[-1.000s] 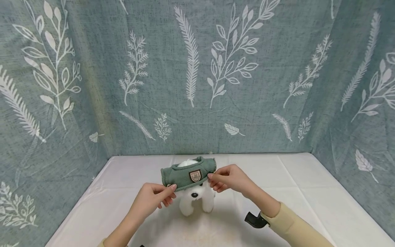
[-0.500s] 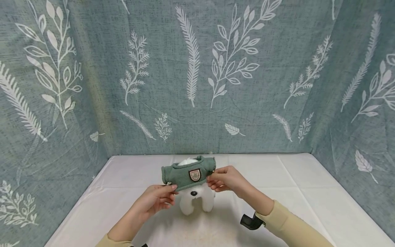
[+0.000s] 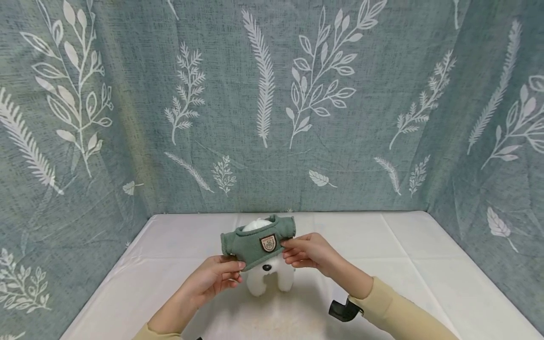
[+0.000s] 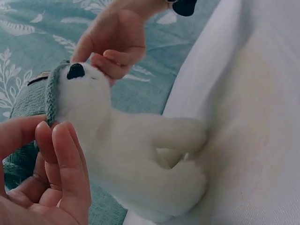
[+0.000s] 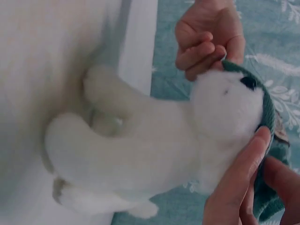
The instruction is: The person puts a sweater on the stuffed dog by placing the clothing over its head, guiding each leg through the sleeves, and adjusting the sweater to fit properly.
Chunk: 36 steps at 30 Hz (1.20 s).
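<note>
Nearest, low in the head view, the left hand (image 3: 214, 277) pinches the lower left hem of the small green sweater (image 3: 250, 243), fingers curled under the edge. Opposite, the right hand (image 3: 308, 254) pinches the right hem beside the sewn badge (image 3: 268, 243). Between them, at centre frame, the white plush dog (image 3: 269, 278) stands on the white worktop (image 3: 403, 255) with the sweater drawn over its head, down to the nose. Judged light, soft and compressible (no fragile parts seen); the knit should stretch. Best hold: hem edges, both sides. Behind, a leaf-print curtain (image 3: 272, 94) fills the upper frame.
</note>
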{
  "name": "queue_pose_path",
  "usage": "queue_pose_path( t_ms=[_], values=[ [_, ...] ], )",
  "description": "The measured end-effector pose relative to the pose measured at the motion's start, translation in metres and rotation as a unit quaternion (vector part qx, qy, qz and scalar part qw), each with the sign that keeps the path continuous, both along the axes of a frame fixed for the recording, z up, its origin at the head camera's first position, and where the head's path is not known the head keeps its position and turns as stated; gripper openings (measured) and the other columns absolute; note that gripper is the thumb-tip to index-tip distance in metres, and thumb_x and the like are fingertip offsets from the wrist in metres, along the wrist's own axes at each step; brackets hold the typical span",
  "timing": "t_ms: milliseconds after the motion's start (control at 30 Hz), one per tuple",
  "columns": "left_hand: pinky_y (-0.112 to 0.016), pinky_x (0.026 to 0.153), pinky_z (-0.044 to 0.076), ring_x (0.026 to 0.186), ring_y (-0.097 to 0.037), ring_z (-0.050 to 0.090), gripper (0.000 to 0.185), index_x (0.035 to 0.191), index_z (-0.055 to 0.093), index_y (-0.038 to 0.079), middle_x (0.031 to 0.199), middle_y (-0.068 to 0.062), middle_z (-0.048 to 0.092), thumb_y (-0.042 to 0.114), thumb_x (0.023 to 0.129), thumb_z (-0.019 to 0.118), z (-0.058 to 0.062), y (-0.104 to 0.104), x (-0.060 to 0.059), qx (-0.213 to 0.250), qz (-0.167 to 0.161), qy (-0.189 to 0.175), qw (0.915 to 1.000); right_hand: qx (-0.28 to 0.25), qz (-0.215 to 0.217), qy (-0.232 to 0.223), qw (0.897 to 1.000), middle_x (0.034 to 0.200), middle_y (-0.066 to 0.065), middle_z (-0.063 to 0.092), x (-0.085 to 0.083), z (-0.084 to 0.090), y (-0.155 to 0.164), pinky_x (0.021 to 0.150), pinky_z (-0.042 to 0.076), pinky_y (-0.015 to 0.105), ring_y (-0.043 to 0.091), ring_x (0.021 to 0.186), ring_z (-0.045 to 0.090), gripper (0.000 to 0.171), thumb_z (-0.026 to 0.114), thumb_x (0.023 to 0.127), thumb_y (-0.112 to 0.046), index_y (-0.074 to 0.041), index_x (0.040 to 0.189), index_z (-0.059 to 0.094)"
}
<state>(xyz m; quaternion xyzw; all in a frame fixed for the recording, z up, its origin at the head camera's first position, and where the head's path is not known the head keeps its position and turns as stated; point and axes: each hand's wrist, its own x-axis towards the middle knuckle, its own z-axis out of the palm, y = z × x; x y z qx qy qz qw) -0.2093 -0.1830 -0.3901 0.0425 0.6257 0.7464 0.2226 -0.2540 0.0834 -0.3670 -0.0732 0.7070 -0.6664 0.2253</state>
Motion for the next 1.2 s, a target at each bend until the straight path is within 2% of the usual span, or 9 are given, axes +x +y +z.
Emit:
queue_pose_path(
  t_ms=[267, 467, 567, 667, 767, 933, 1067, 1133, 1200],
  values=[
    [-0.018, 0.072, 0.052, 0.075, -0.006, 0.062, 0.018, 0.102, 0.048, 0.005, 0.083, 0.004, 0.061, 0.011, 0.09, 0.059, -0.002, -0.001, -0.001, 0.031, 0.004, -0.008, 0.9995, -0.017, 0.02, 0.031, 0.999, 0.083, 0.01, 0.073, 0.007, -0.006, 0.003, 0.076, 0.057, 0.032, 0.014, 0.077, 0.071, 0.029, 0.058, 0.088, -0.013, 0.009, 0.106, 0.062],
    [-0.021, 0.089, 0.049, 0.095, -0.007, 0.06, 0.051, 0.13, 0.032, -0.01, 0.108, -0.001, 0.054, 0.004, 0.089, 0.058, -0.004, 0.003, 0.0, 0.073, 0.022, -0.006, 0.9971, -0.003, 0.026, 0.079, 0.997, 0.091, 0.008, 0.072, 0.01, -0.01, 0.007, 0.083, 0.056, 0.034, 0.015, 0.084, 0.071, 0.026, 0.064, 0.083, -0.012, 0.007, 0.101, 0.066],
    [-0.021, 0.091, 0.049, 0.094, -0.005, 0.059, 0.044, 0.125, 0.036, -0.008, 0.107, -0.001, 0.051, 0.0, 0.087, 0.057, -0.004, 0.005, 0.0, 0.076, 0.032, 0.0, 0.9966, 0.025, 0.023, 0.119, 0.992, 0.089, 0.005, 0.073, 0.01, -0.015, 0.009, 0.085, 0.055, 0.036, 0.013, 0.082, 0.069, 0.027, 0.068, 0.082, -0.014, 0.006, 0.1, 0.068],
    [-0.02, 0.087, 0.049, 0.086, -0.005, 0.057, 0.018, 0.098, 0.047, 0.002, 0.095, 0.0, 0.048, -0.001, 0.085, 0.058, -0.006, 0.004, 0.001, 0.054, 0.038, 0.023, 0.9976, 0.051, 0.022, 0.164, 0.985, 0.087, 0.004, 0.073, 0.009, -0.021, 0.011, 0.083, 0.055, 0.037, 0.011, 0.081, 0.068, 0.026, 0.07, 0.081, -0.015, 0.004, 0.099, 0.07],
    [-0.021, 0.085, 0.049, 0.085, -0.006, 0.055, 0.017, 0.08, 0.047, 0.011, 0.086, 0.002, 0.047, -0.001, 0.084, 0.059, -0.009, 0.002, 0.001, 0.02, 0.031, 0.063, 0.9973, 0.061, 0.025, 0.206, 0.976, 0.088, 0.007, 0.073, 0.008, -0.026, 0.012, 0.078, 0.055, 0.034, 0.01, 0.08, 0.068, 0.024, 0.072, 0.08, -0.012, 0.003, 0.1, 0.071],
    [-0.026, 0.084, 0.05, 0.086, -0.007, 0.056, 0.021, 0.075, 0.056, 0.016, 0.08, 0.005, 0.055, -0.003, 0.081, 0.062, -0.018, -0.001, -0.006, -0.031, 0.009, 0.131, 0.9909, 0.064, 0.04, 0.283, 0.956, 0.091, 0.016, 0.071, 0.008, -0.034, 0.013, 0.072, 0.056, 0.025, 0.009, 0.079, 0.069, 0.021, 0.07, 0.08, -0.005, 0.003, 0.1, 0.069],
    [-0.028, 0.079, 0.051, 0.081, -0.006, 0.059, 0.02, 0.075, 0.059, 0.016, 0.077, 0.008, 0.06, -0.003, 0.079, 0.065, -0.023, -0.003, -0.011, -0.08, 0.019, 0.175, 0.9812, 0.073, 0.033, 0.327, 0.942, 0.088, 0.015, 0.071, 0.01, -0.037, 0.014, 0.069, 0.056, 0.024, 0.008, 0.076, 0.068, 0.019, 0.067, 0.079, 0.001, 0.0, 0.098, 0.07],
    [-0.028, 0.077, 0.051, 0.079, -0.007, 0.058, 0.018, 0.076, 0.059, 0.014, 0.076, 0.007, 0.059, -0.003, 0.078, 0.066, -0.024, -0.002, -0.011, -0.099, 0.038, 0.181, 0.9778, 0.088, 0.019, 0.329, 0.94, 0.086, 0.013, 0.071, 0.017, -0.03, 0.012, 0.066, 0.054, 0.023, 0.006, 0.071, 0.065, 0.02, 0.066, 0.078, 0.003, 0.001, 0.097, 0.069],
    [-0.028, 0.077, 0.051, 0.079, -0.009, 0.057, 0.014, 0.08, 0.06, 0.01, 0.076, 0.005, 0.058, -0.003, 0.077, 0.066, -0.025, 0.002, -0.011, -0.11, 0.063, 0.173, 0.9767, 0.096, 0.0, 0.305, 0.948, 0.088, 0.011, 0.071, 0.019, -0.031, 0.011, 0.067, 0.053, 0.022, 0.007, 0.072, 0.064, 0.023, 0.066, 0.077, 0.002, 0.0, 0.101, 0.068]
  ],
)
